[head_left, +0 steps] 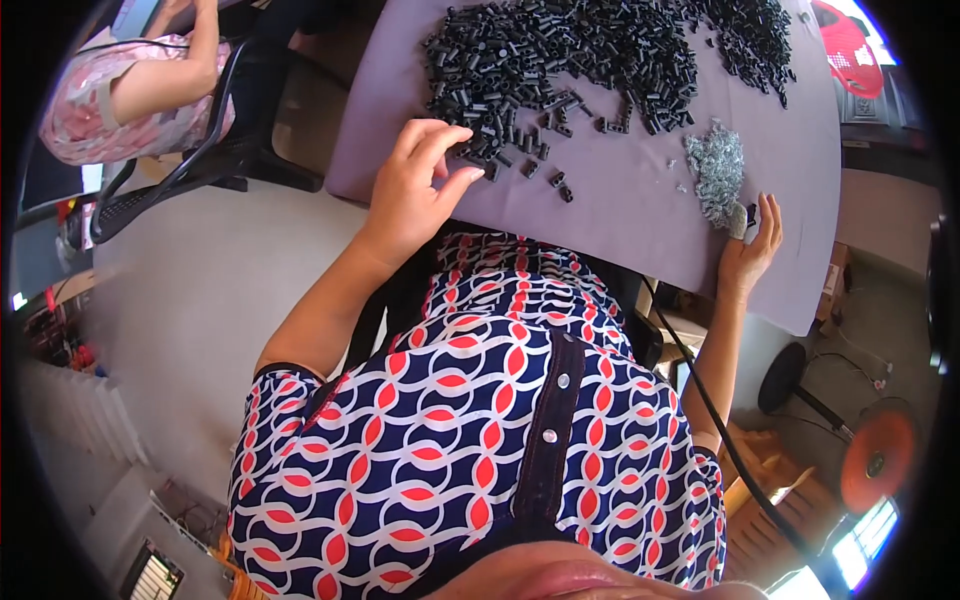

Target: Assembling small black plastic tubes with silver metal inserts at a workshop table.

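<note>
My left hand [415,190] hovers at the near edge of a large heap of small black plastic parts [560,60]. Its thumb and fingers are apart, and nothing shows between them. A few loose black parts [562,187] lie just right of its fingertips. My right hand [752,250] is at the table's near right side, beside a small pile of shiny silver metal pieces [716,170]. A greyish cover [738,220] wraps its thumb tip. Between that thumb and the fingers sits a small black plastic part [751,214], partly hidden.
The parts lie on a table with a greyish-purple top [620,215]. A smaller black heap [745,45] and a red basket [850,55] are at the far right. Another person sits by a black chair [215,150] at far left. A black cable [700,385] hangs near my right arm.
</note>
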A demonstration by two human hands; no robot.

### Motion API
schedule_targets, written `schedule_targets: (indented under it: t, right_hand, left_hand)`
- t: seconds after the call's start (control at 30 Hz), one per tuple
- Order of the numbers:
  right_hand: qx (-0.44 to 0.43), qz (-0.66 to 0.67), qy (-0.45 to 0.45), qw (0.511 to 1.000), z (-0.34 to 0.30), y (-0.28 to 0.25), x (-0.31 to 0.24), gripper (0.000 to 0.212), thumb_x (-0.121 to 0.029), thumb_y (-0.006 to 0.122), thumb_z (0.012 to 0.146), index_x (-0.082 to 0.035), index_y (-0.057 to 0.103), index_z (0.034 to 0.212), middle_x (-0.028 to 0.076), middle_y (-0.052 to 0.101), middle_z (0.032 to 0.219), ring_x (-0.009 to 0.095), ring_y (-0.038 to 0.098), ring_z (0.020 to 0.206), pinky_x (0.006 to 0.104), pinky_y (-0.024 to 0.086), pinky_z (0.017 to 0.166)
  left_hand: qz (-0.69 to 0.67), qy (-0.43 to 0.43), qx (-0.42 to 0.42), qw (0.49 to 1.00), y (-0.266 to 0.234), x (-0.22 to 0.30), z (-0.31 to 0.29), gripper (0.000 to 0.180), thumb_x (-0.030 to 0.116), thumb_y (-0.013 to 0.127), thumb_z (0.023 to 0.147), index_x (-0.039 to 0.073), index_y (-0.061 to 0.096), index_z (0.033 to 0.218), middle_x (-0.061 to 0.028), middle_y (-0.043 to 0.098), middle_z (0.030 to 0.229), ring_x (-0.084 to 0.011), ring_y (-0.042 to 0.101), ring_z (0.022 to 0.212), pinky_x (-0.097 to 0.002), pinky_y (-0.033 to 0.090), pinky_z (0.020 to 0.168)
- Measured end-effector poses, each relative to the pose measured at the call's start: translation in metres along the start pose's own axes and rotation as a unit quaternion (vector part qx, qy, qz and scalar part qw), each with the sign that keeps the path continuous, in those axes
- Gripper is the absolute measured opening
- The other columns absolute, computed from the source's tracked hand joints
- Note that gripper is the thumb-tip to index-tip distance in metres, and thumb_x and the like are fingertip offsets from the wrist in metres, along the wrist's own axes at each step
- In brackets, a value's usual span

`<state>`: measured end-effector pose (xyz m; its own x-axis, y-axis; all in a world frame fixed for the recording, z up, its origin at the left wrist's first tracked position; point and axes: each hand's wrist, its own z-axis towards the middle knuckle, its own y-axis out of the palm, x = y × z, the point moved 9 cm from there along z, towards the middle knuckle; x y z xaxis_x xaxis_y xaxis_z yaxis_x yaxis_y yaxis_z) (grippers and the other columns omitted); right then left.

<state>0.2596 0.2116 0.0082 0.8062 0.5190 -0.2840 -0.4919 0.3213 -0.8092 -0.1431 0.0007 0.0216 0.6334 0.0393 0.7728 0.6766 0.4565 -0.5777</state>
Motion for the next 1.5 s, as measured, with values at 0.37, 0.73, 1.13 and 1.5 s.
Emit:
schedule_targets:
  t: [0.37,0.73,1.13,1.5]
  right_hand:
    - [-0.031,-0.018,0.031,0.999,0.002,0.004,-0.006,0.041,-0.019,0.065,0.093,-0.006,0.059,0.132,0.015,0.055,0.141,0.036,0.045,0.135,0.0456,0.035,0.113]
    - [-0.066,-0.018,0.038,0.997,0.004,0.009,0.005,0.042,-0.029,0.061,0.097,-0.006,0.059,0.132,0.015,0.055,0.142,0.036,0.046,0.135,0.0453,0.036,0.112]
    - [-0.045,0.021,0.009,0.999,0.005,0.001,-0.013,0.047,-0.033,0.06,0.097,-0.005,0.057,0.135,0.017,0.053,0.143,0.035,0.047,0.134,0.0439,0.038,0.111]
    - [-0.023,0.093,-0.018,0.995,0.006,-0.011,-0.026,0.05,-0.015,0.069,0.085,-0.006,0.057,0.133,0.016,0.046,0.148,0.039,0.04,0.138,0.0502,0.033,0.114]
  left_hand:
    - [-0.014,0.029,-0.046,0.998,-0.004,-0.016,0.036,0.051,0.008,0.081,0.076,0.008,0.06,0.123,-0.0096,0.057,0.114,-0.0219,0.061,0.072,-0.0328,0.053,0.064]
    - [-0.078,0.03,-0.04,0.996,0.003,-0.019,0.045,0.046,0.003,0.08,0.078,0.006,0.061,0.121,-0.0092,0.06,0.108,-0.0178,0.056,0.065,-0.0297,0.05,0.058]
    - [-0.066,-0.022,0.096,0.993,-0.02,-0.029,0.038,0.027,-0.003,0.074,0.085,0.003,0.067,0.11,-0.003,0.06,0.094,-0.0078,0.055,0.074,-0.0211,0.046,0.064]
    - [-0.039,-0.029,0.165,0.985,-0.022,-0.038,0.04,0.019,0.002,0.07,0.091,0.002,0.066,0.109,0.0002,0.058,0.087,-0.0059,0.054,0.072,-0.0203,0.045,0.062]
